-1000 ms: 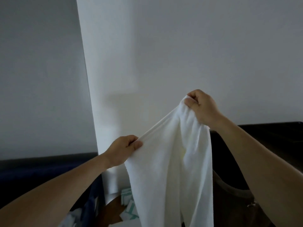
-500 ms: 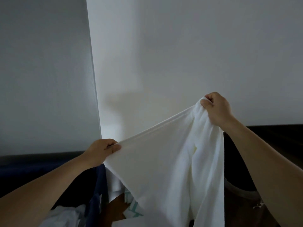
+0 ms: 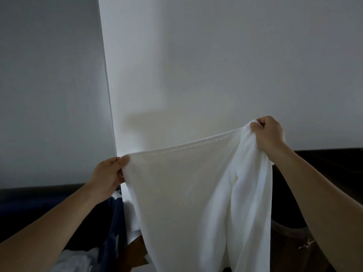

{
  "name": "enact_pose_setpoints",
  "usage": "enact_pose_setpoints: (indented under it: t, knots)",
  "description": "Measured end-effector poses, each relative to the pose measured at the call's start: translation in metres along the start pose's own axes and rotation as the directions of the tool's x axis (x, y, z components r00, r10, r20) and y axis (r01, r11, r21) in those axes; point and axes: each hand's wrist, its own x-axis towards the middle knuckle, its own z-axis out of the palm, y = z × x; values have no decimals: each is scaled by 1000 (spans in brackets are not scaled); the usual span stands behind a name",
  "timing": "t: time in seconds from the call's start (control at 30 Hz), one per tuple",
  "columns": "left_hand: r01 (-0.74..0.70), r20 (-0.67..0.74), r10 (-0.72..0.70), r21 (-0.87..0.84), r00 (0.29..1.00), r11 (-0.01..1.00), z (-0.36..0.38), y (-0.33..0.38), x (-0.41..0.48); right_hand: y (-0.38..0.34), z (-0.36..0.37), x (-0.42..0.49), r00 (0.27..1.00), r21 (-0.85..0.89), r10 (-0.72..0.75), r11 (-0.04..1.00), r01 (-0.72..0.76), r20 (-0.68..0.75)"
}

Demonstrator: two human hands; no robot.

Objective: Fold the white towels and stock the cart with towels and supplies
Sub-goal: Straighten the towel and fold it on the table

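We hold a white towel (image 3: 196, 193) up before a pale wall (image 3: 216, 65)
Our left hand (image 3: 107, 174) pinches one top corner, our right hand (image 3: 268, 133) grips the other bunched, higher; the towel hangs between them

The towel (image 3: 196, 193) is white cloth, matt and softly napped, with a flatter woven band along its top hem. The wall (image 3: 216, 65) behind is smooth and matt, like plain paint. Low at left hangs dark blue fabric (image 3: 115, 218), dull in finish; the dark ledge (image 3: 324, 160) at right looks faintly glossy
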Motion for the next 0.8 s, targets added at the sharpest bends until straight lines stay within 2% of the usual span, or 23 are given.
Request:
enact_pose_setpoints:
  t: [0.07,0.13,0.23,0.37,0.5,0.7,0.8]
  knots:
    - [37,-13,-38,-93,999,995,20,12,1,1,2,-4,1000,-2,15,1000,-15,-13]
    - [59,11,-58,-111,998,992,46,29,-1,-2,9,-13,1000,-21,-29,999,29,-5]
    - [41,48,-39,-39,998,998,95,46,-10,-11,28,-37,993,-28,-118,993,118,5]
    - [-75,21,73,110,997,991,156,42,-24,-30,47,-71,977,20,-211,977,210,14]
    - [-136,79,124,173,989,976,180,23,-31,-36,59,-95,958,20,-274,962,274,88]
    - [-130,171,104,144,980,981,180,17,-35,-30,65,-98,960,8,-256,967,256,118]
    - [-119,184,89,158,979,980,178,17,-40,-29,73,-97,956,20,-193,981,193,221]
